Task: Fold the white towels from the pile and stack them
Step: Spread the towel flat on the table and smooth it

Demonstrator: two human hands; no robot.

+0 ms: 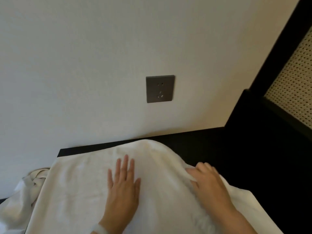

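Note:
A large white towel [79,184] lies spread over a black table [253,166] and reaches the bottom of the view. My left hand [124,186] rests flat on its middle, fingers straight and spread, pointing away from me. My right hand [206,180] is at the towel's right edge, fingers curled, pinching a fold of the cloth; it looks blurred. A crumpled heap of more white towels [32,184] sits at the left, partly tucked under the spread towel.
A pale wall stands right behind the table, with a grey power socket [160,89] on it. At the right rises a black frame with a woven cane panel [293,78]. Bare black tabletop shows to the right of the towel.

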